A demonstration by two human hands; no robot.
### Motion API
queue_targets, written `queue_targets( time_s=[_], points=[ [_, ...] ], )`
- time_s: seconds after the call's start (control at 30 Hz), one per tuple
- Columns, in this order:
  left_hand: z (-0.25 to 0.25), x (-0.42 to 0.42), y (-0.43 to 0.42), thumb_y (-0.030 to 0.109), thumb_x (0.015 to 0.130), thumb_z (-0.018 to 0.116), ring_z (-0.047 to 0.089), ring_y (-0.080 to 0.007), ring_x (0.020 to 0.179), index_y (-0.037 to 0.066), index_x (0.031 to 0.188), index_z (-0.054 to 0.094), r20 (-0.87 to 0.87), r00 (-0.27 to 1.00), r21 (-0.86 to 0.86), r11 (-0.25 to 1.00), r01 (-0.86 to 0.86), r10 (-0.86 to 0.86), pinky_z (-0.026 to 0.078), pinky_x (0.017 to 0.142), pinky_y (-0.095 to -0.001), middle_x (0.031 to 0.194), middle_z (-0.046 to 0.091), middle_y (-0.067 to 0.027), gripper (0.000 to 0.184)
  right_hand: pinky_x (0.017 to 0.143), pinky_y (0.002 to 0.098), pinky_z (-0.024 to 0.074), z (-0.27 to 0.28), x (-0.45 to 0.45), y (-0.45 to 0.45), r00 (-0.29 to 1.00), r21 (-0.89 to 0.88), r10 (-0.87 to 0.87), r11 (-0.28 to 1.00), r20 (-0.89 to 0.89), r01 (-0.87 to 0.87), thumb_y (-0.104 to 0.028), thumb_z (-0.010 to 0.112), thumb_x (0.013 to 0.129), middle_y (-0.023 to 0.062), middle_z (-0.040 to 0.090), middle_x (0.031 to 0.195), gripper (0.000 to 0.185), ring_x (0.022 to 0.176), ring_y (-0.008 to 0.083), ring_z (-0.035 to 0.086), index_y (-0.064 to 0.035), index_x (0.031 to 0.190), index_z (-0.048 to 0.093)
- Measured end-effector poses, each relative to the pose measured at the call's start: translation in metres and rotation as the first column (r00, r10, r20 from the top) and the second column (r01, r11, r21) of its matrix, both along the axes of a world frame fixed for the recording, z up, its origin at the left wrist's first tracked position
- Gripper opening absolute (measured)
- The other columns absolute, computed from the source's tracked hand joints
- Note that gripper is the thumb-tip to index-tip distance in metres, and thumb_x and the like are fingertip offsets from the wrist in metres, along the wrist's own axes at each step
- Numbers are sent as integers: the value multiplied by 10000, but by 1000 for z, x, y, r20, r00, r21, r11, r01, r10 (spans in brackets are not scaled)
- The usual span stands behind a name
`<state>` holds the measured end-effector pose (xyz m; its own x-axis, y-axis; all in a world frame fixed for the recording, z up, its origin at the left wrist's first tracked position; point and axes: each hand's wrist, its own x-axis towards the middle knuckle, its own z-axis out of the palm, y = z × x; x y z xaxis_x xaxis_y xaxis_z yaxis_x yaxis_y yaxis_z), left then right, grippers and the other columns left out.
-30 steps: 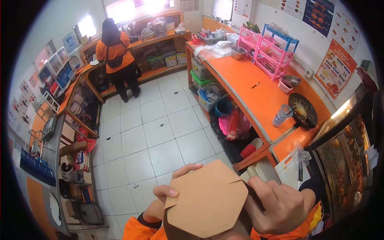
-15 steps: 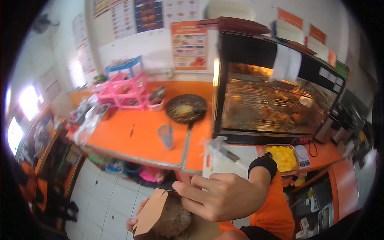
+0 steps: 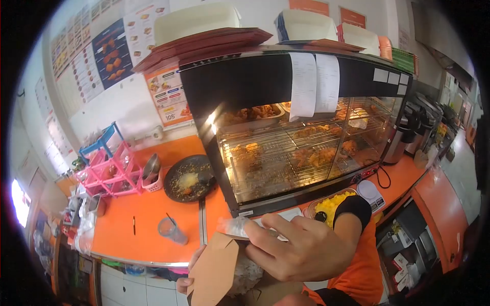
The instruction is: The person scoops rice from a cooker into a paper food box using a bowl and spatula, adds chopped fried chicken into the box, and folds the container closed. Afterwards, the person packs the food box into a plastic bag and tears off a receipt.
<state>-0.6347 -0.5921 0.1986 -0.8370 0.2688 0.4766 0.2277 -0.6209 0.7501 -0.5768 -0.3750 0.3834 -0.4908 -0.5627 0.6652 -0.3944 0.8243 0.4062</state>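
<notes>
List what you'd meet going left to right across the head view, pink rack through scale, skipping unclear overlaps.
Pink rack → cup → cardboard box → right hand → scale.

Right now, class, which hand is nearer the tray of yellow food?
Right. The right hand is in front of the tray; the left hand is farther left, gripping the cardboard box.

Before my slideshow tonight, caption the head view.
Left hand holds a brown cardboard box, right hand at its rim, before a black glass-fronted cabinet.
</notes>
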Motion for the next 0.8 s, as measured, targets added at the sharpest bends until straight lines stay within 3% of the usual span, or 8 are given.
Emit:
queue_targets(
  time_s=[0.2,0.4,0.47,0.5,0.57,0.6,0.67,0.8],
  points=[
    [-5,-31,12,189,826,566,327,-378,1296,215,1289,208,31,998,-5,999,47,-47,405,986,-518,1420,223,-208,586,415,220,400,1,-18,13,998,-142,41,989,-50,-48,-129,615,690,23,573,949,74,780,122,594,-77,729,579],
    [-9,-62,16,153,811,591,316,-370,1304,216,1314,163,50,988,4,989,148,-148,402,991,-516,1428,199,-195,663,366,286,396,-8,-29,24,965,-338,95,941,246,-7,-117,645,777,54,528,875,253,549,167,566,-57,930,452],
    [-10,-70,19,141,806,599,313,-368,1306,216,1322,148,59,982,2,984,180,-180,401,993,-515,1431,191,-191,689,334,333,366,-6,-34,23,823,-437,189,896,536,79,-137,650,820,75,489,811,352,467,205,516,-55,986,351],
    [-11,-73,18,135,804,603,311,-366,1307,216,1326,141,63,978,0,980,201,-201,400,994,-514,1432,187,-189,702,334,333,366,-1,-35,23,825,-435,177,896,537,91,-137,650,820,75,489,811,352,467,205,516,-55,986,351],
    [-14,-77,17,123,799,611,307,-364,1310,216,1334,125,74,967,4,970,244,-243,399,996,-513,1435,179,-185,729,414,361,410,8,-38,22,651,-493,305,862,695,122,-117,613,850,82,438,759,355,527,244,516,-57,986,291],
    [-15,-78,17,117,797,616,305,-362,1311,216,1338,118,78,963,2,966,259,-259,399,996,-513,1436,175,-183,742,414,361,410,6,-40,19,655,-492,295,860,695,136,-117,613,850,82,438,759,355,527,244,516,-57,986,291],
    [-22,-78,15,104,792,624,302,-360,1314,216,1347,103,105,949,-13,954,299,-296,398,998,-512,1439,167,-179,769,621,393,457,-4,-51,17,435,-598,478,778,763,195,16,473,849,181,473,837,232,684,367,585,-18,982,287],
    [-44,-73,2,80,782,640,295,-355,1319,217,1363,73,195,900,-80,908,411,-390,396,1002,-510,1444,151,-171,824,636,375,455,-90,-79,13,478,-588,507,808,717,26,-1,499,857,154,460,831,267,695,316,580,-20,977,261]
  ],
)
